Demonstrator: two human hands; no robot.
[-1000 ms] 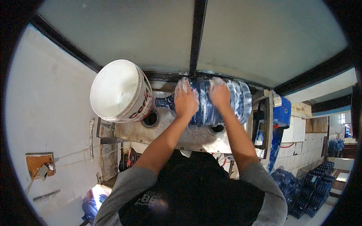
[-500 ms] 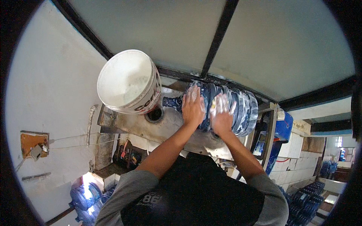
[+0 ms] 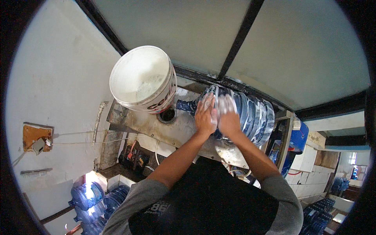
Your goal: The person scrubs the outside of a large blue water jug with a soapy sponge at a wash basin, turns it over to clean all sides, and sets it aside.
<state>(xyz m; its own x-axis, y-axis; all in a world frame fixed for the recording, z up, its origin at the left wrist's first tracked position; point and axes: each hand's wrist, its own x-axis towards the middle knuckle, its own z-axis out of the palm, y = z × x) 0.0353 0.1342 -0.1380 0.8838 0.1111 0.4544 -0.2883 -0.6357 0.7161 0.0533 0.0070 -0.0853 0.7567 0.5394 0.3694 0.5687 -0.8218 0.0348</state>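
A large blue water jug point(image 3: 253, 116) lies on its side on a worn metal counter point(image 3: 145, 124), its neck pointing left. White foam streaks its ribbed body. My left hand point(image 3: 206, 117) rests on the jug's shoulder near the neck, fingers stretched out and soapy. Right beside it, my right hand point(image 3: 228, 119) lies over the jug's body, foam on its fingers, which are blurred by motion but look extended. The palms' undersides are hidden. Left of the jug stands a white bucket point(image 3: 122, 84) with some sudsy liquid at its bottom.
A round dark hole point(image 3: 167, 115) opens in the counter by the bucket. Behind the counter rises a dark-framed frosted panel point(image 3: 188, 35). More blue jugs point(image 3: 86, 196) stand low at left and right. A blue container point(image 3: 299, 137) is at the right; cords cross the left wall.
My right hand has slid left along the jug, toward my left hand, so the two are now side by side. The whole view has shifted slightly; my left hand stays on the shoulder.
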